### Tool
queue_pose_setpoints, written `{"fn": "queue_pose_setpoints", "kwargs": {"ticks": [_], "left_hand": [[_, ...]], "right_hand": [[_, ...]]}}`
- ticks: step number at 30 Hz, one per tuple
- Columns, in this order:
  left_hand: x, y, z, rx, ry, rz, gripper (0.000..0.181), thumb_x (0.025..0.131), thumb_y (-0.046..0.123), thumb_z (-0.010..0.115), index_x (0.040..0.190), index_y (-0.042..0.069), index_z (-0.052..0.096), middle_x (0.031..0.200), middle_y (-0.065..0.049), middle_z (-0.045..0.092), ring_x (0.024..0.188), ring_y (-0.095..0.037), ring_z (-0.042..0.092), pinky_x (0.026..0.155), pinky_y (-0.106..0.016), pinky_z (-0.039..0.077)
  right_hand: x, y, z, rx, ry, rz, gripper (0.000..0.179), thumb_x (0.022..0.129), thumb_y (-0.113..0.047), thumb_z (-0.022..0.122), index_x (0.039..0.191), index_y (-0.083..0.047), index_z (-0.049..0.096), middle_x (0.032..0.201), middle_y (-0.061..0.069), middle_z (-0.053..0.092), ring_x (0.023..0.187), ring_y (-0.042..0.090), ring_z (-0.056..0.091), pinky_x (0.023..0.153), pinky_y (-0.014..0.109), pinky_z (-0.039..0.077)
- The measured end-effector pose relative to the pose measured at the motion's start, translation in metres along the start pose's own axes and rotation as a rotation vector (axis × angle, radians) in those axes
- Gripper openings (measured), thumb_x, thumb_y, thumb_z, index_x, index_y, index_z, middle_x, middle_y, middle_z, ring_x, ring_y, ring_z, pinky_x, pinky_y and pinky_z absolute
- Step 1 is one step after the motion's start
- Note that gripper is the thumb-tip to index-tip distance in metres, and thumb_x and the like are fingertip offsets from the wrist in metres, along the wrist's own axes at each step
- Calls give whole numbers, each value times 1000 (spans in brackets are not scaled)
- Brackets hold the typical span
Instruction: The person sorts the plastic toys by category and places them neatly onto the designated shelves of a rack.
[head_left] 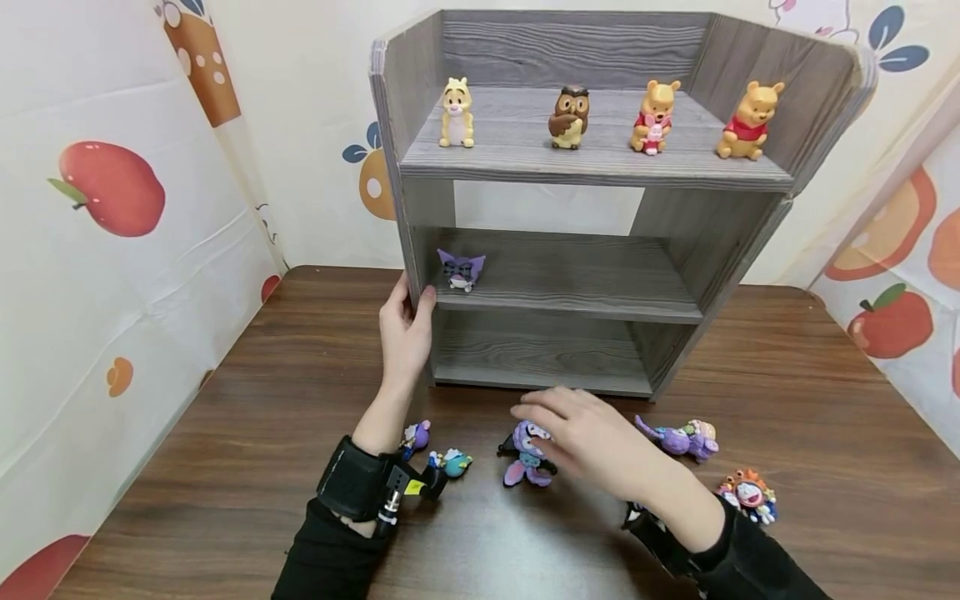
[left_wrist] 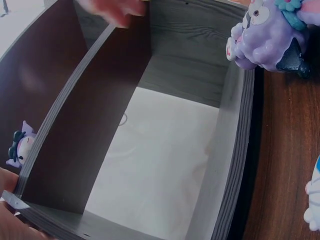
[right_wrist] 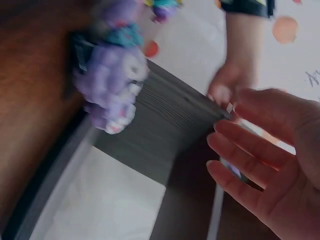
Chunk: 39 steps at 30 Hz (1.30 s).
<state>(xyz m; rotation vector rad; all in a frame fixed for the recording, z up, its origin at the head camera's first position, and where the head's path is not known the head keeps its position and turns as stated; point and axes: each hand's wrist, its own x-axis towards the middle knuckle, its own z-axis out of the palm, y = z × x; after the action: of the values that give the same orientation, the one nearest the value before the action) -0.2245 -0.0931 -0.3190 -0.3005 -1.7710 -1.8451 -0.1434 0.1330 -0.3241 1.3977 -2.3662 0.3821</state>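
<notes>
My left hand (head_left: 403, 346) grips the left side panel of a grey wooden shelf unit (head_left: 525, 310), thumb and fingers on either side of its edge. My right hand (head_left: 600, 442) hovers close beside a purple figurine (head_left: 522, 446) that lies on the table, its fingers slightly bent. In the right wrist view the fingers (right_wrist: 250, 160) are spread apart and hold nothing, with the blurred purple figurine (right_wrist: 112, 75) apart from them. A small purple-eared figure (head_left: 461, 268) stands at the left end of the middle shelf, near the left hand.
On the top shelf stand a yellow rabbit (head_left: 457, 115), an owl (head_left: 569, 119) and two bear figures, one with a piglet (head_left: 654, 125). Two small figurines lie by the left wrist. A purple figurine (head_left: 686, 440) and an orange-topped one (head_left: 750, 496) lie on the right.
</notes>
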Motion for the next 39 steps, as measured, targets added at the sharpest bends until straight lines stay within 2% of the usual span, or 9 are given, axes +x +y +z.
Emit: {"fn": "queue_pose_setpoints", "kwargs": {"ticks": [4,9,14,20,24,27,34,37,39], "left_hand": [[0,0,0,-5,2,-1,39,88,-4,44,127,-9,41,123,-25,46,114,-25,44,93,-35,36],[1,-3,0,-9,-4,-3,39,88,-3,45,127,-7,41,122,-23,48,113,-24,46,92,-35,37],[0,7,1,-27,-17,-17,39,88,-6,43,127,-10,40,122,-26,46,113,-28,45,92,-39,36],[-3,23,4,-26,-15,-25,39,87,-9,42,126,-15,38,122,-31,44,114,-34,42,93,-42,34],[-3,24,4,-22,-10,-34,39,87,-9,41,125,-15,38,122,-31,44,114,-33,43,93,-41,34],[-3,23,4,-20,-10,-35,39,87,-8,42,125,-14,38,122,-30,44,114,-32,43,93,-41,34],[-3,21,4,-21,-14,-39,39,87,-7,42,126,-13,38,122,-29,44,114,-31,43,93,-40,35],[-3,21,3,-20,-11,-44,40,87,-7,42,127,-13,38,123,-29,44,114,-30,43,93,-38,36],[-3,22,3,-18,-9,-44,40,87,-8,42,127,-13,38,122,-29,44,114,-30,43,92,-37,36]], "right_hand": [[-4,-2,9,-66,-109,-53,39,71,-9,71,107,-9,59,107,5,57,99,19,53,81,34,44],[-6,-2,18,-195,-161,-146,34,68,-10,72,100,-11,61,102,3,58,95,18,53,73,31,45],[-8,-1,23,-294,-240,-190,36,66,-13,72,100,-13,61,105,2,58,97,17,51,71,31,44],[-9,4,29,-369,-256,-246,40,67,-14,71,105,-14,61,107,4,57,96,18,51,73,31,43],[-7,8,33,-431,-274,-295,36,70,-20,71,104,-15,61,105,3,57,92,17,50,72,30,42],[-5,9,35,-475,-279,-333,29,73,-25,68,98,-15,60,103,3,57,89,17,49,71,29,40],[2,8,39,-639,-302,-433,24,74,-30,67,90,-14,61,101,3,60,88,18,52,75,28,43],[3,7,40,-673,-321,-448,24,75,-30,67,89,-13,60,103,2,60,89,18,52,75,27,44],[3,6,40,-656,-322,-431,23,75,-29,68,88,-13,58,102,2,60,88,17,52,74,26,45]]}}
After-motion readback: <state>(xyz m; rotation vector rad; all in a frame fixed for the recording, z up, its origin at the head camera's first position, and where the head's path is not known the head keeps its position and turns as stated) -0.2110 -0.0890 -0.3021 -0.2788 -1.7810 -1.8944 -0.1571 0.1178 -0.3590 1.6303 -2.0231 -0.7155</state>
